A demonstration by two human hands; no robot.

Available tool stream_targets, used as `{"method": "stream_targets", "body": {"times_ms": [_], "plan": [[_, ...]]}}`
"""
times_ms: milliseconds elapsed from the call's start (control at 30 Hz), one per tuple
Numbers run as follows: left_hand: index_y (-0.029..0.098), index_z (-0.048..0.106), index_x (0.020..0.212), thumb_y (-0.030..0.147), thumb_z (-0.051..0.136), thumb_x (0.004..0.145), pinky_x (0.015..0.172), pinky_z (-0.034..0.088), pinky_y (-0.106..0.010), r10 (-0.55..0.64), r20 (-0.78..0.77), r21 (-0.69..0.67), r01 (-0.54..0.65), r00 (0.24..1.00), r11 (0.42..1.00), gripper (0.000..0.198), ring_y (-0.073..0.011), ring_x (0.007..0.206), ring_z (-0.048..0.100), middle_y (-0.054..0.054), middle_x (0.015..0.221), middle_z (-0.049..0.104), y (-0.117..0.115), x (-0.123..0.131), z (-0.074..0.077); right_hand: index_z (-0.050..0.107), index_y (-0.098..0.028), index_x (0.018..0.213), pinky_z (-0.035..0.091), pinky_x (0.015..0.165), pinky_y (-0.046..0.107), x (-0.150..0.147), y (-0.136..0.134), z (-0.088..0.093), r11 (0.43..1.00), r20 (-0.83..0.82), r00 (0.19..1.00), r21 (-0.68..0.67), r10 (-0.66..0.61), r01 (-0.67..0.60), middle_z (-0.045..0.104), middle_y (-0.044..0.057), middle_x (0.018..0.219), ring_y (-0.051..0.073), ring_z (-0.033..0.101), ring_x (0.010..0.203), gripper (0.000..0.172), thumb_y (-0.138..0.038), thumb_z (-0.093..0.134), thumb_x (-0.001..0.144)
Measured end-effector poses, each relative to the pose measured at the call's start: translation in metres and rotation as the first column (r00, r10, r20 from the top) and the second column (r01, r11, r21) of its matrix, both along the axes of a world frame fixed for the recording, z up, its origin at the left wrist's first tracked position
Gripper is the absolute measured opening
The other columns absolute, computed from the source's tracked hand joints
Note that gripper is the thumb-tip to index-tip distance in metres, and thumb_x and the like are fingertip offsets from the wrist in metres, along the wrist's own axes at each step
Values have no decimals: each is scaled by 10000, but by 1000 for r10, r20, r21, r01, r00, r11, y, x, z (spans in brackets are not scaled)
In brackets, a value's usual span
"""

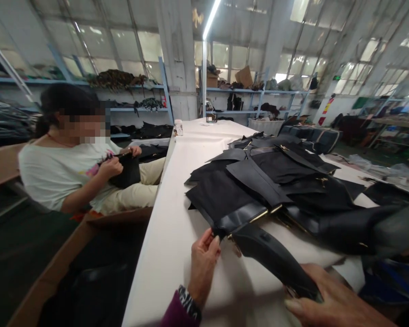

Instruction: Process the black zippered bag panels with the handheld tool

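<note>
My left hand (204, 254) pinches the near corner of a black bag panel (221, 197), thumb and forefinger pressed together. This panel has a shiny leather-like band and a gold zipper (259, 215) along its edge. In my right hand (327, 295) is a curved black leather-like piece (272, 254), gripped at its near end. Its far end lies close to my left fingertips, with bits of gold metal there. Behind both hands, a heap of similar black panels (293, 168) with gold zippers spreads over the white table (167, 227).
A seated person (68, 172) at the left handles a black piece. Below them stands an open cardboard box (57, 272) with black material inside. Blue shelves (231, 90) with piled materials line the back. A phone-like object on a stand (211, 117) is at the table's far end.
</note>
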State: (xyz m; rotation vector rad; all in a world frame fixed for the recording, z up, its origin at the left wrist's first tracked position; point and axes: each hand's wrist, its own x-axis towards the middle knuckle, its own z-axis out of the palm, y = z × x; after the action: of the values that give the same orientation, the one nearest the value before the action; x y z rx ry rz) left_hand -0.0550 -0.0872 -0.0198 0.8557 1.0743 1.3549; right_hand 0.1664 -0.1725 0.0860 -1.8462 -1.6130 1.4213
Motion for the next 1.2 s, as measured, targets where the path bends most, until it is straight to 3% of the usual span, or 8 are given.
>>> {"method": "stream_targets", "body": {"times_ms": [100,233,533,700,833,933,1067,1200], "plan": [[144,656,1076,373,631,798,434,309,-166,12,-73,27,-10,997,1000,361,-60,485,401,34,619,533,-24,1,-6,488,-137,1004,400,495,237,-17,3,-2,988,-78,991,-104,104,-112,576,-25,539,138,529,504,454,-481,603,730],[153,692,1067,360,615,811,612,448,-208,22,-82,129,-12,996,992,337,-138,696,575,-34,808,677,-31,1,-5,485,-127,1019,374,441,194,-27,4,-4,982,-131,979,-89,153,-166,571,-39,531,106,497,459,380,-391,615,779],[165,685,1090,284,513,878,784,457,-254,0,-213,211,46,977,976,298,-186,873,613,-51,973,705,-29,-5,-5,545,-138,965,406,466,184,-51,18,29,976,-48,986,-139,160,-165,588,-31,552,104,515,483,257,-334,601,809],[176,693,1075,265,510,883,788,451,-240,0,-227,226,53,974,973,280,-180,867,614,-43,977,704,-30,-5,-1,570,-147,818,408,443,184,-60,38,35,980,-118,973,29,199,-197,570,-30,531,98,510,456,236,-381,594,812],[189,673,1117,256,534,870,828,448,-229,-9,-138,196,37,990,980,291,-182,926,615,-39,1028,698,-30,-5,0,516,-163,594,406,447,202,-52,39,47,981,24,988,120,154,-155,543,-12,477,104,500,441,327,-412,579,797],[179,670,1120,257,561,851,841,451,-232,-2,-95,190,20,995,982,300,-183,923,619,-48,1030,698,-29,-4,-1,509,-177,685,404,440,215,-42,29,50,992,41,993,64,109,-111,550,-21,491,119,505,446,332,-487,587,773],[187,677,1107,250,533,869,851,446,-235,-4,-117,197,27,993,980,286,-185,935,618,-44,1025,699,-30,-4,0,527,-168,905,411,483,219,-37,14,40,987,76,986,-75,145,-140,579,-28,535,135,532,504,339,-485,574,793],[194,695,1074,254,482,897,765,452,-229,-18,-186,217,59,982,974,283,-178,840,619,-33,946,710,-31,-5,3,535,-156,873,399,488,201,-45,15,28,975,8,979,-94,205,-203,571,-35,533,115,527,495,254,-396,588,811]]}}
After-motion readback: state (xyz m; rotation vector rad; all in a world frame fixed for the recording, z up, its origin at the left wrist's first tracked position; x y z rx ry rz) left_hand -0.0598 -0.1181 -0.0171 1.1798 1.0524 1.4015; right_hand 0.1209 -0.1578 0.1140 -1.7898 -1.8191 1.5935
